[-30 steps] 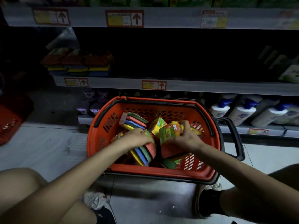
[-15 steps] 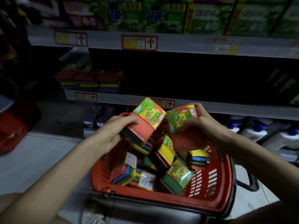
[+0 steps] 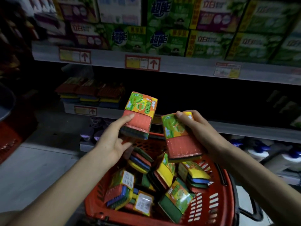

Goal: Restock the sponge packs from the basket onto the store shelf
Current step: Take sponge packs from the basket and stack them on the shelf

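The left hand grips one sponge pack and the right hand grips another pack, both raised above the red basket. More packs lie jumbled in the basket. Stacked sponges sit on the shelf at ten o'clock.

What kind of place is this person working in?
Most likely a shop's cleaning-goods aisle: shelf edges carry price tags, boxed detergent fills the shelf above, and a red shopping basket holds sponge packs.
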